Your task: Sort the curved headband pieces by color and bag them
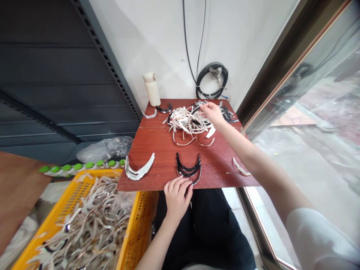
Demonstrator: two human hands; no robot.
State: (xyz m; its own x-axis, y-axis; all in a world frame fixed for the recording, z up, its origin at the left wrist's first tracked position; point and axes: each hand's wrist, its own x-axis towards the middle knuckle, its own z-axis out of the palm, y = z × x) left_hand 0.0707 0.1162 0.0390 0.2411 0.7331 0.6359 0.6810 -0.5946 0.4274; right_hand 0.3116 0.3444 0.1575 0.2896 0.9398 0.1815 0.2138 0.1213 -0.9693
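Observation:
My left hand (177,193) rests at the table's front edge, its fingertips by a thin curved strip below the black curved strips (188,167); whether it grips that strip is unclear. My right hand (211,113) reaches over the tangled pile of pale strips (187,122) at the back, fingers bent together near a dark strip; what they hold, if anything, is too small to tell. A stack of silvery white curved strips (140,169) lies at the front left. One pale curved piece (241,167) sits at the front right.
The red-brown table (163,144) meets a white wall. At its back left stand a cream bottle (152,90) and small curved strips (149,114). A yellow crate (128,240) full of strips is at lower left. Coiled black cable (199,88) hangs behind; glass is right.

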